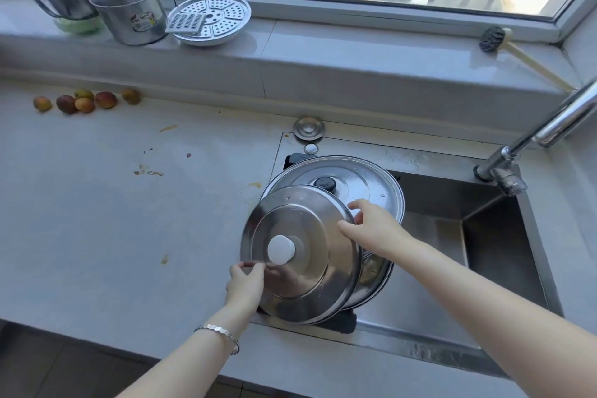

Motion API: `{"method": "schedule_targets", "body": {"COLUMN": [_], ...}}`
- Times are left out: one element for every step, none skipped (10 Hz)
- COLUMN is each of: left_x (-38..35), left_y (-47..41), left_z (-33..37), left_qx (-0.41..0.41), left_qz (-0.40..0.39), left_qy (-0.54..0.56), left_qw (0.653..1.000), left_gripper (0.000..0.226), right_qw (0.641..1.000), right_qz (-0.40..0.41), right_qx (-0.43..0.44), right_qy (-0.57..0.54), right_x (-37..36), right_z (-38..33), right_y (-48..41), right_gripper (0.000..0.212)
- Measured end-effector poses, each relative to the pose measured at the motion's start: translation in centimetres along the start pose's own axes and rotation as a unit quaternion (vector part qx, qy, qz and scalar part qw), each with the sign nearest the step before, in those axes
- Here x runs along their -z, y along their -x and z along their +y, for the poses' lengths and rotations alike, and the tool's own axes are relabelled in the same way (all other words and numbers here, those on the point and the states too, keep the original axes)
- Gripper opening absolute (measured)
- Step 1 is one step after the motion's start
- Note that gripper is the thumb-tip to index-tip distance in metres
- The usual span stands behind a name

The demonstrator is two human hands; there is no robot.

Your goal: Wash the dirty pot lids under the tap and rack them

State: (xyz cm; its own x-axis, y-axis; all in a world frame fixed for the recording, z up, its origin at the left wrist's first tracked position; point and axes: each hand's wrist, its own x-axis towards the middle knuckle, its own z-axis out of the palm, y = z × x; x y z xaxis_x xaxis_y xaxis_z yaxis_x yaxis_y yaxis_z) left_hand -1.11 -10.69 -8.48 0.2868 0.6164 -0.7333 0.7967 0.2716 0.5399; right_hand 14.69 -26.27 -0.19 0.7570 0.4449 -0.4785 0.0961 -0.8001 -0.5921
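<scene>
A steel lid with a white knob [310, 236] leans on top of other lids at the sink's left end. Behind it stands a larger lid with a black knob [361, 178]. A third lid's rim [374, 281] shows underneath on the right. They rest on a black rack [342, 323] across the sink [504, 236]. My left hand [245, 281] grips the front lid's lower left rim. My right hand [371, 226] touches its upper right rim with fingers spread. The tap [523, 145] reaches in from the right, with no water visible.
Several small fruits [84, 100] lie on the stained counter [113, 203] at the far left. On the windowsill stand two steel mugs [129, 10], a perforated steamer plate [210, 19] and a brush [494, 39]. A sink plug cover [309, 128] lies behind the sink.
</scene>
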Motion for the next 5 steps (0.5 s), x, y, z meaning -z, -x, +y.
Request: {"method": "schedule_targets", "body": {"left_x": [0.5, 0.6, 0.6, -0.5, -2.9], "left_y": [-0.1, 0.5, 2.8, 5.1, 8.3], "left_z": [-0.4, 0.4, 3.4, 8.8, 14.4], "left_qx": [0.020, 0.009, -0.109, -0.286, -0.360], "left_qz": [0.005, 0.050, 0.100, 0.074, -0.010], "left_qy": [0.003, -0.040, -0.108, -0.156, -0.236], "left_qw": [1.000, 0.998, 0.983, 0.942, 0.902], "left_gripper": [0.052, 0.056, 0.050, 0.026, 0.021], "right_qw": [1.000, 0.999, 0.997, 0.992, 0.982], "right_qz": [0.002, 0.009, 0.018, 0.011, 0.018], "right_qx": [0.004, 0.007, 0.018, 0.009, 0.015], "right_qy": [0.008, 0.030, 0.079, 0.128, 0.186], "right_x": [0.0, 0.4, 1.7, 4.7, 8.4], "right_z": [0.1, 0.5, 0.7, 0.8, 1.1], "right_y": [0.1, 0.0, 0.3, 0.7, 1.6], "right_gripper": [0.054, 0.053, 0.047, 0.035, 0.026]}}
